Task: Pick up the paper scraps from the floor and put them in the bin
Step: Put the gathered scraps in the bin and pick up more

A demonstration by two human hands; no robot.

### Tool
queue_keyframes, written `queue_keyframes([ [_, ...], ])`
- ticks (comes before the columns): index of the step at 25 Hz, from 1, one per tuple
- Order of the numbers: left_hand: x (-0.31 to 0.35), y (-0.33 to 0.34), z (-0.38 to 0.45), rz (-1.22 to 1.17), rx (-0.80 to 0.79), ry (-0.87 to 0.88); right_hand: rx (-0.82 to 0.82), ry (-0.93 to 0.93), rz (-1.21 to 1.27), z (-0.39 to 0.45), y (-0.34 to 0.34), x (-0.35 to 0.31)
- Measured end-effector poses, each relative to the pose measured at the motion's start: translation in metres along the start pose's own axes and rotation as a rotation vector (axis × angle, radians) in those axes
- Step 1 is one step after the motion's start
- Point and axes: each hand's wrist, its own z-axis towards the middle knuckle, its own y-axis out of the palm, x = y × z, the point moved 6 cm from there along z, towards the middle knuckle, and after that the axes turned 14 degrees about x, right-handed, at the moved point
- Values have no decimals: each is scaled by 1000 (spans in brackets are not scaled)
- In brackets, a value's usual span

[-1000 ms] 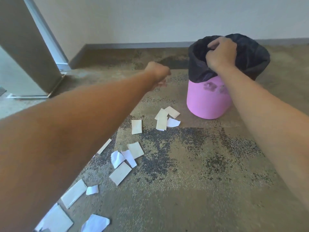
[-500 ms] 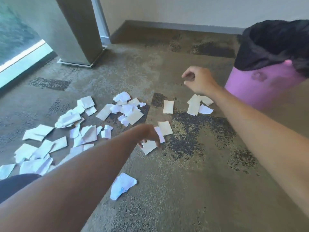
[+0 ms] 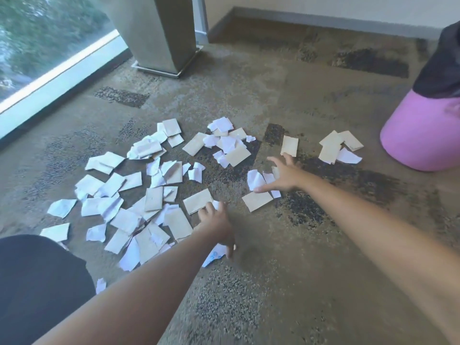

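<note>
Several white and tan paper scraps (image 3: 149, 195) lie scattered over the carpet, densest at the left and centre. A small group of scraps (image 3: 336, 148) lies close to the pink bin (image 3: 423, 135), which has a black liner and stands at the right edge. My left hand (image 3: 216, 225) is spread low over scraps at the pile's right side, fingers extended, holding nothing. My right hand (image 3: 283, 175) is spread with straight fingers over a few scraps in the centre, touching or just above them.
A grey pillar base (image 3: 164, 46) stands at the back left beside a floor-level window (image 3: 49, 61). A wall with a dark skirting runs along the back. A dark clothed knee (image 3: 37, 282) fills the lower left. Bare carpet lies to the front right.
The view has swung left and down, away from the bin. My right hand left the bin rim and came down to the scraps, opening. My left hand opened and dropped to the pile.
</note>
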Motion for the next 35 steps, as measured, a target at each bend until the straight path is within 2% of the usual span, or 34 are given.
queue_keyframes([
  [4,-7,10,-8,168,103,105,-68,53,-28,-11,37,-9],
  [7,-12,8,-14,153,148,125,-31,-20,-113,-20,59,-25],
  [11,-3,2,-25,129,169,245,-18,-163,-227,-26,70,-34],
  [15,9,-5,-43,51,67,392,71,-253,-254,-28,67,-38],
  [20,-3,-5,-37,-190,11,394,168,-268,-271,-29,58,-45],
  [25,-4,5,-26,-221,-11,445,99,-346,-298,-21,47,-54],
  [28,-10,-15,-12,-327,102,425,59,-375,-298,-17,44,-58],
  [31,-19,-46,-4,-289,426,407,57,-402,-297,-16,44,-60],
  [32,-20,-48,-3,-254,462,405,57,-406,-293,-15,44,-60],
  [35,-21,-35,-3,-223,384,396,44,-414,-248,-15,44,-60],
])
